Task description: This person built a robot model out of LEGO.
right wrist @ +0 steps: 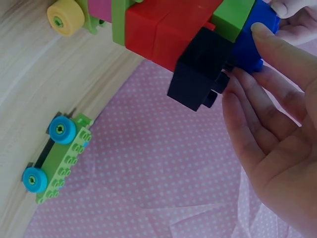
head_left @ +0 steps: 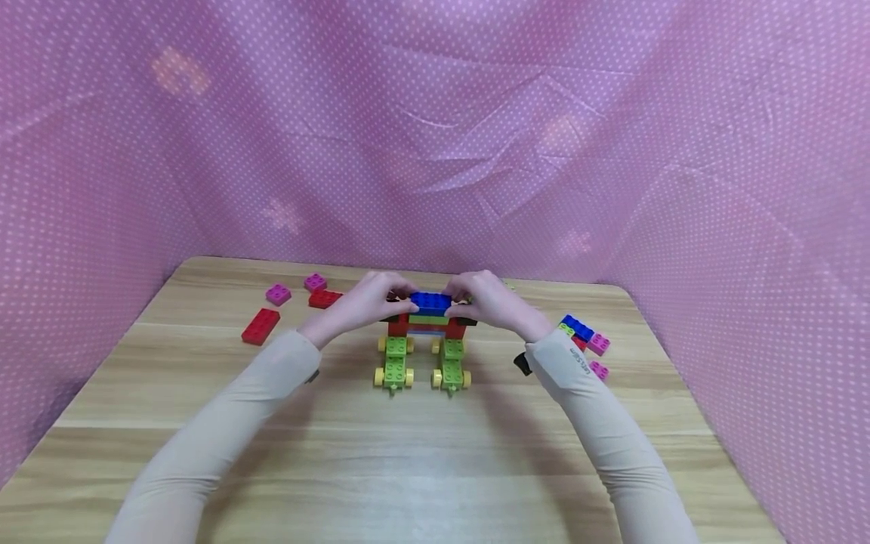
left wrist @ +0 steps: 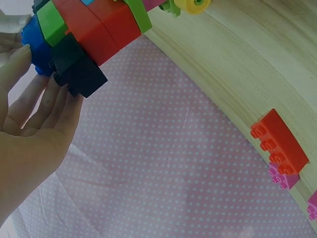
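A blue brick (head_left: 431, 304) tops a built-up structure of toy bricks at the middle of the table. My left hand (head_left: 370, 302) pinches its left end between thumb and fingers. At the other end, my right hand (head_left: 491, 301) pinches it the same way. Beneath lies a lime green brick (right wrist: 234, 17), with red bricks (right wrist: 173, 29) lower down. A black brick (right wrist: 200, 69) juts out beside the right fingers, and another black brick (left wrist: 77, 67) beside the left ones. Two lime wheeled bases (head_left: 396, 370) with yellow wheels stand at the structure's foot.
Left on the wooden table (head_left: 408, 468) lie a red brick (head_left: 261, 326), another red brick (head_left: 325, 298) and pink bricks (head_left: 278, 294). Several mixed bricks (head_left: 578, 328) sit at the right. A blue-wheeled green base (right wrist: 64, 158) stands near the far edge. Pink dotted cloth (head_left: 435, 151) surrounds the table.
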`<state>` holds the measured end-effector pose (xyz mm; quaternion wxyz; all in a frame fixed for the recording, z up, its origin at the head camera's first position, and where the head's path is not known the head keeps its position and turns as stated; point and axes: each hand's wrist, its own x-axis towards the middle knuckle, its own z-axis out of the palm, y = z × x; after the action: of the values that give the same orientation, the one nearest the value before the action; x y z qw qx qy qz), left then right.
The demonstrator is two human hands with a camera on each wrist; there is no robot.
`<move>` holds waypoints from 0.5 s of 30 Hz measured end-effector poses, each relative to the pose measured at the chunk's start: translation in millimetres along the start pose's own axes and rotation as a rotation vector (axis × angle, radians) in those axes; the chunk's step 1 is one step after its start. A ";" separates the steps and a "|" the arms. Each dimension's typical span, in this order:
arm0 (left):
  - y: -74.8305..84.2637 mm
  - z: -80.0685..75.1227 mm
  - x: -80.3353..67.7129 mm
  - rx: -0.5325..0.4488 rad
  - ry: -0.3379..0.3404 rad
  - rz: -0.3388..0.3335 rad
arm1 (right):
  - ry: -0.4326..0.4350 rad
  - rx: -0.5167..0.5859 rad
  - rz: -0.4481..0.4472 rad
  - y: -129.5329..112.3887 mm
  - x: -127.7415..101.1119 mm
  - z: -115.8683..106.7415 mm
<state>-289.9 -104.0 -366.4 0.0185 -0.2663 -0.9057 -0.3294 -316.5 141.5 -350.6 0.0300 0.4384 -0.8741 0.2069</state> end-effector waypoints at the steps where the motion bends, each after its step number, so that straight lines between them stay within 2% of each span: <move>1: 0.3 -0.2 -0.3 -0.001 0.001 -0.003 | 0.003 0.004 0.002 0.2 -0.1 0.3; 15: -1.0 3.2 -3.4 -0.059 0.026 -0.023 | -0.009 0.029 0.014 -1.5 -1.8 -1.7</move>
<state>-287.0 -104.3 -370.1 0.0186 -0.2521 -0.8983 -0.3594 -314.5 142.7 -349.0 0.0183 0.4335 -0.8743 0.2176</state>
